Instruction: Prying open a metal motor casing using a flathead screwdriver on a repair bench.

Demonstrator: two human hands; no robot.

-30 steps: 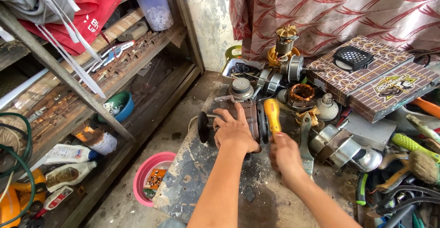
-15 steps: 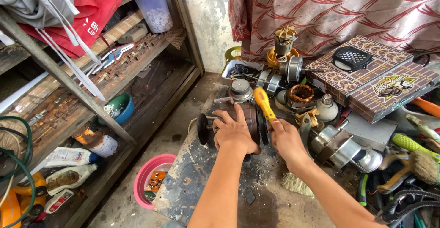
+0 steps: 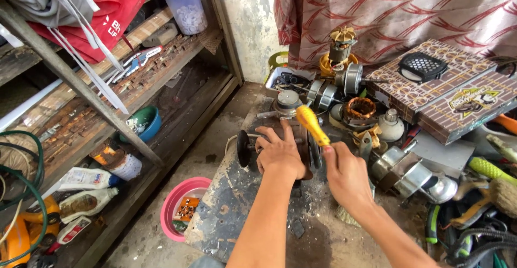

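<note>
motor housing [image 3: 293,139] is pinned on its side on the grimy bench top [image 3: 237,219], near the middle of the scene, shaft end with its dark round cap [image 3: 243,148] pointing left. left hand [image 3: 279,152] is spread flat over the casing, fingers pressing down, not wrapped round it. right hand [image 3: 347,174] is closed on a screwdriver with a yellow handle [image 3: 312,125], handle angled up and to the far side; the tip is hidden behind the housing, so its seating cannot be told.

risks, as judged:
- casing is round and only held by palm pressure; a hard push on the driver could roll it left toward the bench edge, with the pink bowl [image 3: 180,206] on the floor below.
- if the tip slips out, it could be driven toward the left hand, which lies just beside the tool line.
- loose stator with copper windings [image 3: 360,108] and rotor [image 3: 340,44] lie close on the far side; a jerk of the handle could knock them.
</note>
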